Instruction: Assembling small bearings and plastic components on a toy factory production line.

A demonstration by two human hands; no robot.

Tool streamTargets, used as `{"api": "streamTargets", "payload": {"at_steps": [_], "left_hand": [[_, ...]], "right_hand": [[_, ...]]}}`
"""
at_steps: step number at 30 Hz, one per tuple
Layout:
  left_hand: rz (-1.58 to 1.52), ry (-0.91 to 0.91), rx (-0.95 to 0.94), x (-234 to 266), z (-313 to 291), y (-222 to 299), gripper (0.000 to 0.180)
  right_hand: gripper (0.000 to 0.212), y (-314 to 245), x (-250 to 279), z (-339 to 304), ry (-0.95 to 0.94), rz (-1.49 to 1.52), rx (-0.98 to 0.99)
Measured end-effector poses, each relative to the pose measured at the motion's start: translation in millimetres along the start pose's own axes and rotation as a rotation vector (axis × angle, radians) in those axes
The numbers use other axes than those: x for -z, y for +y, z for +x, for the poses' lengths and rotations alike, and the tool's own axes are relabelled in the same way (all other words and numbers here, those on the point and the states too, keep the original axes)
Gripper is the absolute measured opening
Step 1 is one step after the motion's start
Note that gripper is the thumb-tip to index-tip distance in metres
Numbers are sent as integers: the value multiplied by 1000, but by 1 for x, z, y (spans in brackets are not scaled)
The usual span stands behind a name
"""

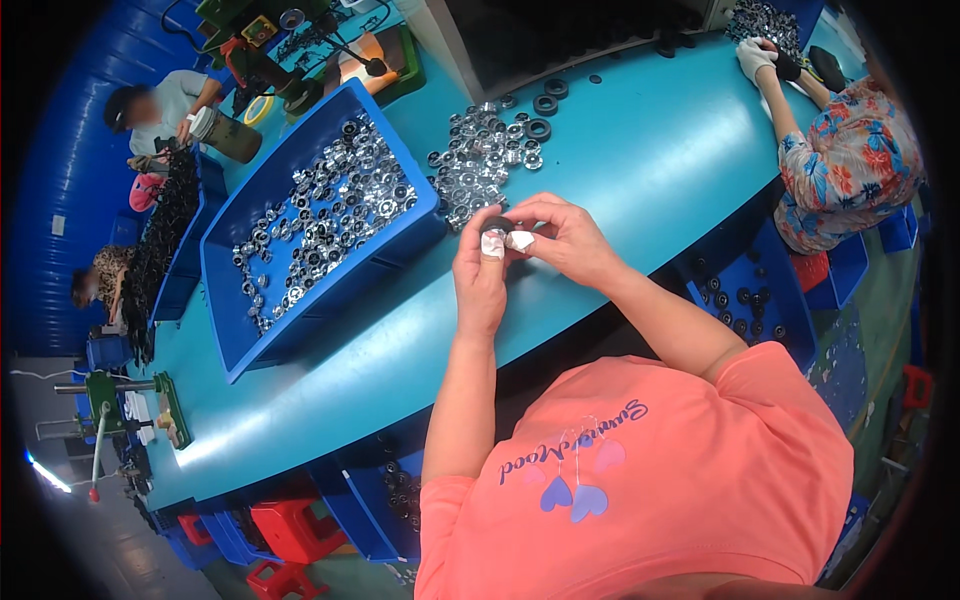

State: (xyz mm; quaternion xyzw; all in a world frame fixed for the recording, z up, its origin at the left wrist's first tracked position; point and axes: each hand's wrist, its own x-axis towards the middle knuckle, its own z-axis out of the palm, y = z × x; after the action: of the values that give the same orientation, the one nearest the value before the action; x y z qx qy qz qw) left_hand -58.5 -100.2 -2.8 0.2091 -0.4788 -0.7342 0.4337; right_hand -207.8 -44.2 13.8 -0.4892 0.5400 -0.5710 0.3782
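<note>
Over the front of the blue table point(640, 160), my two hands meet at a small black rubber ring point(496, 224). My left hand point(481, 275) grips it from the left, with white wrapping around the thumb. From the other side my right hand point(568, 240) pinches it, its thumb wrapped in white too. Whether a wheel hub sits inside the ring is hidden by my fingers. Just beyond my hands lies a pile of shiny silver wheel hubs point(470, 165). A few loose black rubber rings point(538, 129) rest at that pile's right side.
A large blue bin point(235, 335) of silver hubs stands to the left. Below the table edge, another blue bin point(800, 310) holds black wheels. A co-worker in a floral shirt point(850, 170) works at right; another person point(165, 110) is at far left. Green presses point(170, 410) stand on the table.
</note>
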Motion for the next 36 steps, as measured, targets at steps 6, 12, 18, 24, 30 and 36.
{"api": "streamTargets", "payload": {"at_steps": [6, 12, 18, 24, 30, 36], "left_hand": [[157, 2, -30, -1, 0, 0, 38], [138, 111, -102, -1, -2, -2, 29], [268, 223, -138, -1, -5, 0, 24], [233, 173, -98, 0, 2, 3, 26], [280, 155, -21, 0, -1, 3, 26], [459, 224, -24, 5, -4, 2, 24]], "right_hand": [[29, 0, 0, -1, 27, 56, -32], [25, -3, -9, -3, 18, 289, -34], [25, -4, -18, -10, 33, 142, 10], [26, -7, -18, 4, 54, 256, -112], [26, 6, -10, 0, 59, 147, -50], [26, 14, -14, -4, 43, 161, -40]]}}
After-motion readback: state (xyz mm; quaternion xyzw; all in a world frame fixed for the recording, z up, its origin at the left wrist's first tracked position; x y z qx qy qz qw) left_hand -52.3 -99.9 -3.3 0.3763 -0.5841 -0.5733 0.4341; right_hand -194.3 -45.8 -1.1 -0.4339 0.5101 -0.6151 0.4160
